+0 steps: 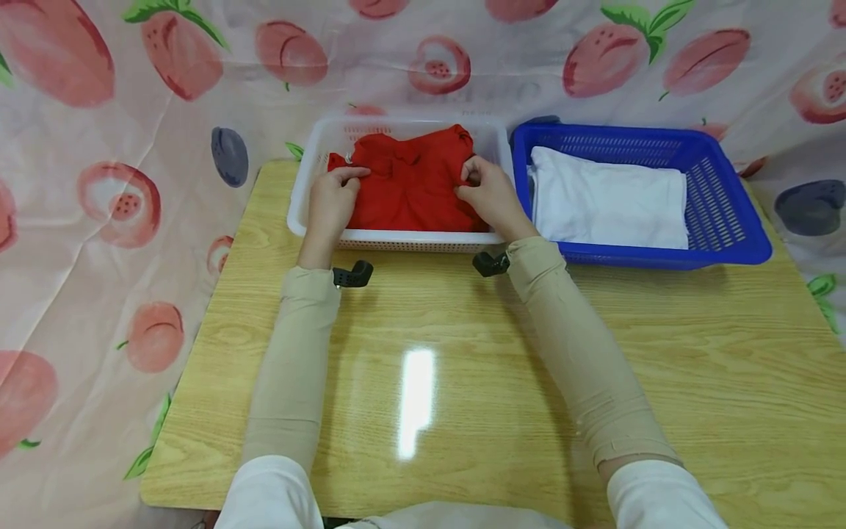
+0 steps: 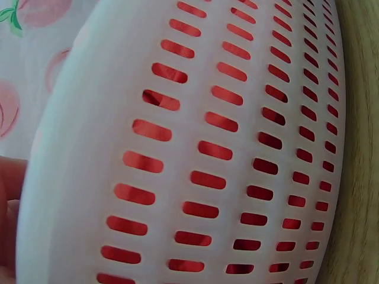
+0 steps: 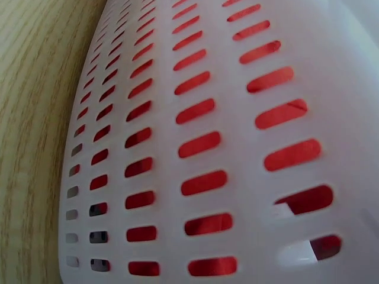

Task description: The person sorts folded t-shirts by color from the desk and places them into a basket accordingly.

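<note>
A crumpled red garment (image 1: 410,184) lies in the white plastic basket (image 1: 423,236), filling most of it. At its left part, my left hand (image 1: 333,202) reaches over the front rim and pinches the cloth between thumb and forefinger. My right hand (image 1: 492,192) pinches a fold at the right side, fingertips curled into the cloth. Both wrist views mostly face the slotted wall of the white basket (image 2: 89,148), with red cloth (image 3: 293,155) showing through the slots. Only a sliver of my left hand (image 2: 9,219) shows at the edge of the left wrist view.
Right beside the white basket stands a blue basket (image 1: 667,257) holding folded white cloth (image 1: 608,198). Both stand at the back of the wooden table (image 1: 476,382), against a peach-printed curtain (image 1: 515,81).
</note>
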A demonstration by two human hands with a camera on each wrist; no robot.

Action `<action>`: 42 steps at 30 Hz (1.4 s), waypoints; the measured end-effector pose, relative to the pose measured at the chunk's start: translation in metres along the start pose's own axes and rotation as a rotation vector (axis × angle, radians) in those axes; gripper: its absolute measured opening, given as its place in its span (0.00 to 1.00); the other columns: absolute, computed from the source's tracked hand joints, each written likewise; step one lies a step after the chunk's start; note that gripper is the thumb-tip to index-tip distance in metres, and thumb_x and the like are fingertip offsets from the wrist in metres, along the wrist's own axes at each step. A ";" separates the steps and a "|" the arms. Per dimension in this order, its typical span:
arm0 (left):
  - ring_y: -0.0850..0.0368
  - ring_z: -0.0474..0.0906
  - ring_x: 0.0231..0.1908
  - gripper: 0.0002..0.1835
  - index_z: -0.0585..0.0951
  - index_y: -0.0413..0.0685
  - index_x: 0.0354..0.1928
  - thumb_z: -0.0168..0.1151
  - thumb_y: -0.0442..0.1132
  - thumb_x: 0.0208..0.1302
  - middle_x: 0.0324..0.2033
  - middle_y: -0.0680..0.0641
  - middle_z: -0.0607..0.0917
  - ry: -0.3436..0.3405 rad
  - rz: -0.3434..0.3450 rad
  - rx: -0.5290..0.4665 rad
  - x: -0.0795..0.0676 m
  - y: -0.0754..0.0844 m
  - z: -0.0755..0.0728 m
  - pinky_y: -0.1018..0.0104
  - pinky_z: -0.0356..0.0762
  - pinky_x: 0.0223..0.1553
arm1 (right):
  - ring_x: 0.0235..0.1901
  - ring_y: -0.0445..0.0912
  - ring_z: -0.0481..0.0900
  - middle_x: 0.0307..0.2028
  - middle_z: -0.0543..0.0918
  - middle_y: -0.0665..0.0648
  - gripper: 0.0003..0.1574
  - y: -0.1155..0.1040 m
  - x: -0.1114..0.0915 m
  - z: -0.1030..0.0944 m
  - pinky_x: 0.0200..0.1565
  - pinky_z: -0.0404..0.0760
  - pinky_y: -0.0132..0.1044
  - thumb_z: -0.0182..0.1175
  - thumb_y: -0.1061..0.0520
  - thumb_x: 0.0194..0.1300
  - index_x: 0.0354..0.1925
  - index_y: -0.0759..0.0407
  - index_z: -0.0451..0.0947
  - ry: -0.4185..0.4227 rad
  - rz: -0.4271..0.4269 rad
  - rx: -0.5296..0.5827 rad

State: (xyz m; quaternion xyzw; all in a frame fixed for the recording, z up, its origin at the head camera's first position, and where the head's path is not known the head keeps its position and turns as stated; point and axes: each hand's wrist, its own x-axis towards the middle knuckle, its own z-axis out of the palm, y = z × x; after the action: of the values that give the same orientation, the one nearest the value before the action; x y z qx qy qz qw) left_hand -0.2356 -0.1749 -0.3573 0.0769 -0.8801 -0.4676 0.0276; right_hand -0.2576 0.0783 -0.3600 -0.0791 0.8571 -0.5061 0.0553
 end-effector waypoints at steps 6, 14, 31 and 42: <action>0.60 0.66 0.39 0.18 0.79 0.56 0.51 0.40 0.42 0.66 0.53 0.56 0.74 -0.029 0.008 0.099 -0.001 -0.002 0.001 0.70 0.63 0.32 | 0.37 0.42 0.66 0.34 0.73 0.53 0.10 0.003 0.002 0.002 0.39 0.64 0.31 0.57 0.65 0.56 0.33 0.57 0.64 0.000 -0.050 -0.037; 0.58 0.65 0.30 0.17 0.78 0.54 0.51 0.43 0.43 0.67 0.49 0.53 0.77 -0.062 0.032 0.171 -0.001 -0.001 0.003 0.68 0.62 0.27 | 0.38 0.43 0.67 0.35 0.72 0.52 0.10 0.003 0.004 0.004 0.39 0.64 0.31 0.57 0.64 0.56 0.33 0.57 0.64 -0.026 -0.050 -0.109; 0.60 0.67 0.52 0.21 0.74 0.55 0.56 0.44 0.51 0.66 0.54 0.55 0.74 -0.138 -0.058 0.186 0.003 0.005 0.001 0.67 0.66 0.50 | 0.35 0.48 0.66 0.35 0.74 0.53 0.06 0.005 0.008 0.002 0.38 0.64 0.35 0.52 0.65 0.59 0.31 0.55 0.68 -0.065 -0.103 -0.267; 0.58 0.66 0.51 0.22 0.73 0.53 0.57 0.45 0.52 0.65 0.54 0.54 0.73 -0.179 -0.128 0.166 0.008 0.003 -0.001 0.64 0.65 0.51 | 0.39 0.48 0.66 0.43 0.73 0.52 0.06 0.003 0.008 0.001 0.40 0.66 0.37 0.50 0.57 0.64 0.41 0.49 0.69 -0.089 -0.015 -0.248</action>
State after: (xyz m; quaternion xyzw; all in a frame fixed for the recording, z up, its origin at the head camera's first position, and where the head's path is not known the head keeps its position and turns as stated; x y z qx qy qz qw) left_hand -0.2440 -0.1757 -0.3543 0.0929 -0.9081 -0.3989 -0.0872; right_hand -0.2654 0.0773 -0.3635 -0.1140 0.9092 -0.3926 0.0793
